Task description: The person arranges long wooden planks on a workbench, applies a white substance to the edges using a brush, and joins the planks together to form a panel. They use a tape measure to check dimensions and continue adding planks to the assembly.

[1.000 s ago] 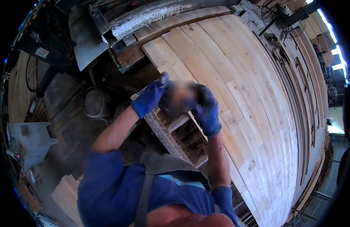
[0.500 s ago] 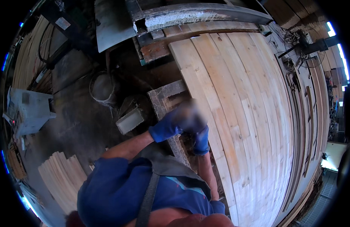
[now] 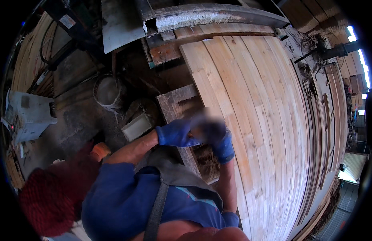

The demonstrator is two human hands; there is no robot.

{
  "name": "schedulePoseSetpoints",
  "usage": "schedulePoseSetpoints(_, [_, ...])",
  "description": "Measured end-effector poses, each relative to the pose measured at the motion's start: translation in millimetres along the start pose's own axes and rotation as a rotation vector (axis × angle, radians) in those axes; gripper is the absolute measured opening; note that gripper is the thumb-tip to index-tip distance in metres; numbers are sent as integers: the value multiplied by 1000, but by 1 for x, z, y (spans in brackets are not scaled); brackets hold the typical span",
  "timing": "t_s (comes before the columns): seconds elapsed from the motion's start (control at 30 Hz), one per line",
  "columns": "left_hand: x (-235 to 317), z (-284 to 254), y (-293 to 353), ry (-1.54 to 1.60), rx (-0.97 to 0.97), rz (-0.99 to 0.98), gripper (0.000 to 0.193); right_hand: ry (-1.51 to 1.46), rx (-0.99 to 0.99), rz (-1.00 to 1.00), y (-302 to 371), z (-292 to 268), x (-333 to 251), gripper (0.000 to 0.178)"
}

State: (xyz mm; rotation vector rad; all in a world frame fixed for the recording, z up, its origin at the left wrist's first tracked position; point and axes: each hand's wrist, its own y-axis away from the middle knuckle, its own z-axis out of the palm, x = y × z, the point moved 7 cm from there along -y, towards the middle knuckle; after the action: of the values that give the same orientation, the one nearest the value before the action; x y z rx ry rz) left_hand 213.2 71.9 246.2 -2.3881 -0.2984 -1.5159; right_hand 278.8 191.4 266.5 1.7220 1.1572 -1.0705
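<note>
My left hand (image 3: 176, 133) and my right hand (image 3: 223, 148), both in blue gloves, are close together in front of my apron (image 3: 176, 170). A blurred patch covers the fingers of both, so I cannot make out their shape or whether anything is between them. Beneath the hands lies a worn frame (image 3: 188, 158) with openings in it. Just to the right of my right hand runs the near edge of a large panel of pale wooden boards (image 3: 254, 120), laid side by side.
At the lower left a person in dark red (image 3: 53, 197) reaches out an orange glove (image 3: 100, 151). A bucket (image 3: 107, 91) and a pale rectangular container (image 3: 137, 127) stand left of the frame. A grey box (image 3: 31, 116) is farther left; a metal beam (image 3: 210, 17) crosses the far end.
Both my hands have shifted slightly to the right, staying close together. A person in dark red with an orange glove has come into view at the lower left, covering the stacked boards there.
</note>
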Motion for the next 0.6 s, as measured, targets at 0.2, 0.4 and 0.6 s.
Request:
schedulePoseSetpoints(0.2, [-13,-4,-5,25,8,-101,72,-150,-21,60,-5,4,-6,20])
schedulePoseSetpoints(0.4, [-6,-9,-11,94,27,-33,69,-111,-32,-66,-7,8,7,22])
schedulePoseSetpoints(0.6, [-6,-10,-20,216,-53,36,61,-244,-16,-51,-7,5,-3,20])
